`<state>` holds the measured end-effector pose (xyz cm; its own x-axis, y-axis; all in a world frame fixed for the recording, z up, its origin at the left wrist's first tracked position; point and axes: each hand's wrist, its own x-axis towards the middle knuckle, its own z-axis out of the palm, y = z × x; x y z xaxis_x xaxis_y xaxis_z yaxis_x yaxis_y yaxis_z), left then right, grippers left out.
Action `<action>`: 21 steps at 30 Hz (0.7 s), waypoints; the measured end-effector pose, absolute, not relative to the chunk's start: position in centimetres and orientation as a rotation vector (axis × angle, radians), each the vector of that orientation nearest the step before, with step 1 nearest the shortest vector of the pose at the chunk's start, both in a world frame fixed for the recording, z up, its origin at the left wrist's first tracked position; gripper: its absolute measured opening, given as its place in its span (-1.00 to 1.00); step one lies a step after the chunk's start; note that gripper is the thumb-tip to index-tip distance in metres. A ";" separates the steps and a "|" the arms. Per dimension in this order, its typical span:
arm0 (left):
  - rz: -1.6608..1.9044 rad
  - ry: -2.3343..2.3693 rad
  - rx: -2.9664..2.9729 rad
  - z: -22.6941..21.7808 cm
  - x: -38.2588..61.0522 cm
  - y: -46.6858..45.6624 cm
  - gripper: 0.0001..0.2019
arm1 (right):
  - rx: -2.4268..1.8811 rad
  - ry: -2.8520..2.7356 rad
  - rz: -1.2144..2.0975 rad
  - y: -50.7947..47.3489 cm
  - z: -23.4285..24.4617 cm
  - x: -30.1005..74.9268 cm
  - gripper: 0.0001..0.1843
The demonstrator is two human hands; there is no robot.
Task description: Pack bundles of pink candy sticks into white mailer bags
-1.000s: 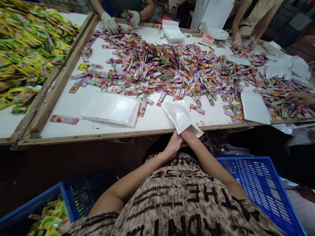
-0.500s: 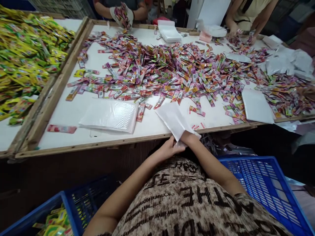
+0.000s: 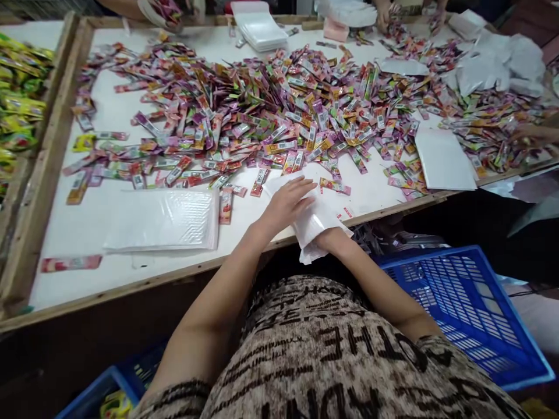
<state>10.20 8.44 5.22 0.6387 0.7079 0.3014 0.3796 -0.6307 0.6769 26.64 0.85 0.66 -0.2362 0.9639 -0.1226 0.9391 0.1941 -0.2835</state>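
A white plastic bag (image 3: 321, 218) lies at the table's front edge, its mouth facing me. My right hand (image 3: 331, 239) reaches into the mouth; its fingers are hidden inside. On top of the bag's far part rests my left hand (image 3: 289, 202), palm down with the fingers stretched out. Just beyond the bag are small stick sachets (image 3: 259, 181) in pink, purple and orange, part of a large heap (image 3: 262, 110). To the left lies a stack of white bags (image 3: 163, 218) with a shiny surface.
A wooden rim (image 3: 196, 267) edges the table. Yellow packets (image 3: 21, 110) fill the section at left. More white bags (image 3: 443, 160) lie at right. Blue crates (image 3: 463, 314) stand below on both sides. Other people's hands (image 3: 166, 11) work at the far and right edges.
My left hand has moved from the bag's near edge up onto its top and flattened out. My right hand stays inside the bag. The view has shifted to the right and down.
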 end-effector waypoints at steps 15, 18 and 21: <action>0.136 0.371 2.609 1.6 6.0 5.3 -0.26 | -1.352 -2.050 0.763 -5.0 1.6 32.9 -0.66; 0.194 0.439 2.621 0.6 5.4 3.2 -0.19 | -1.194 -2.139 0.813 -4.9 1.8 30.0 -0.73; 0.341 0.561 2.634 -0.6 5.8 2.0 -0.30 | -1.055 -2.078 0.905 -5.0 3.2 27.6 -0.82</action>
